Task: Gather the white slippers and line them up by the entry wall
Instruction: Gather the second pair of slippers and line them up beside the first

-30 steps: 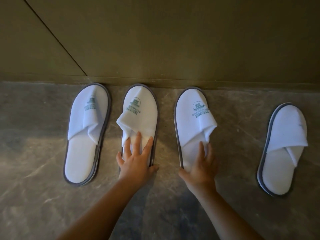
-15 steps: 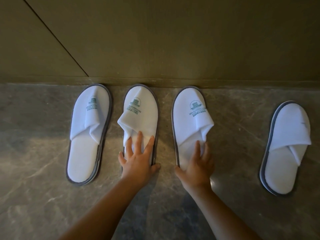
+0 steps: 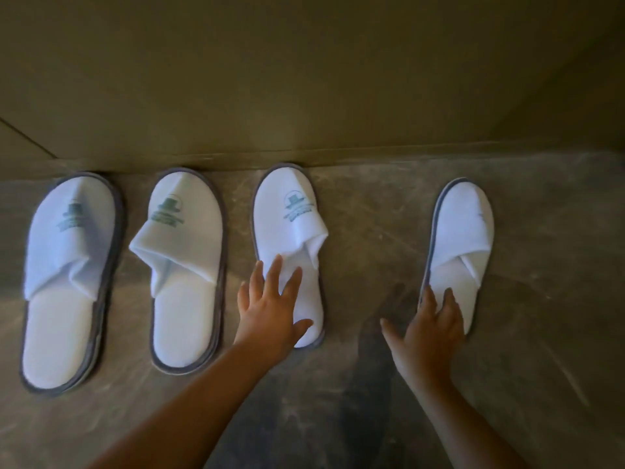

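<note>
Slippers in the head view: three lie toe-first against the wall (image 3: 304, 96); the fourth slipper (image 3: 456, 245) lies apart to the right, short of it. Left hand (image 3: 270, 313) rests flat, fingers spread, on the third slipper (image 3: 294, 231). Right hand (image 3: 429, 333) presses flat on the fourth slipper's heel.

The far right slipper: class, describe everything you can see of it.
The far right slipper is white, of towelling-like cloth, with a thin grey edge around the sole. Its folded upper shows no clear logo. It lies flat on the stone-look floor, toe pointing to the wall but short of it, set apart from the other three. The right hand rests open on its heel end, fingers spread.
</note>
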### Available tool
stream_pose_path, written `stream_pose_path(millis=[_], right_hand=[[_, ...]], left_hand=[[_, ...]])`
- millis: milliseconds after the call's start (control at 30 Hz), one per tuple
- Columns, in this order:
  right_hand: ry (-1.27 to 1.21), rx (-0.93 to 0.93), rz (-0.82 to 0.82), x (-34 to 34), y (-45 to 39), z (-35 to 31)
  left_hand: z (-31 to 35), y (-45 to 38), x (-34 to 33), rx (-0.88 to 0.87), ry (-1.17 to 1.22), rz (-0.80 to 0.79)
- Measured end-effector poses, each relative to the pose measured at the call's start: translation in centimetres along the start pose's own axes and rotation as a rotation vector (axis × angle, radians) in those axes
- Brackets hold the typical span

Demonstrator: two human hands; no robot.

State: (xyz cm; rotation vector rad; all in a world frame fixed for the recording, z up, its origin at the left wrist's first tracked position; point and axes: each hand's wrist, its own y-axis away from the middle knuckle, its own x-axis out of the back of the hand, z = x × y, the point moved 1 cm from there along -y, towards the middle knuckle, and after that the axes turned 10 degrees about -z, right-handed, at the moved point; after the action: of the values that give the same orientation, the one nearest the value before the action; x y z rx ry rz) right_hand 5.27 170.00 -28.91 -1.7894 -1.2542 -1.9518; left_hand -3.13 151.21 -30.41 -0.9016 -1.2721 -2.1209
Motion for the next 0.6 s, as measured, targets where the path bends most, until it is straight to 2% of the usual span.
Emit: stream_pose_path(millis=[133, 300, 433, 600], right_hand=[[-0.113, -0.147, -0.001, -0.2, -1.9, 3.1], [-0.296, -0.209, 0.056, -0.5, -3.6, 3.9], [-0.324, -0.169, 0.05, -0.2, -3.7, 4.1], [-0.394, 0.013, 0.005, -0.6, -1.5, 2.2]], left_hand=[[0.7, -0.8, -1.1, 0.022, -0.027, -0.013], [0.7, -0.9, -1.1, 0.013, 0.007, 0.0], [0.9, -0.8, -1.0, 0.007, 0.015, 0.016], [0.8, -0.9, -1.0, 0.002, 0.044, 0.024]])
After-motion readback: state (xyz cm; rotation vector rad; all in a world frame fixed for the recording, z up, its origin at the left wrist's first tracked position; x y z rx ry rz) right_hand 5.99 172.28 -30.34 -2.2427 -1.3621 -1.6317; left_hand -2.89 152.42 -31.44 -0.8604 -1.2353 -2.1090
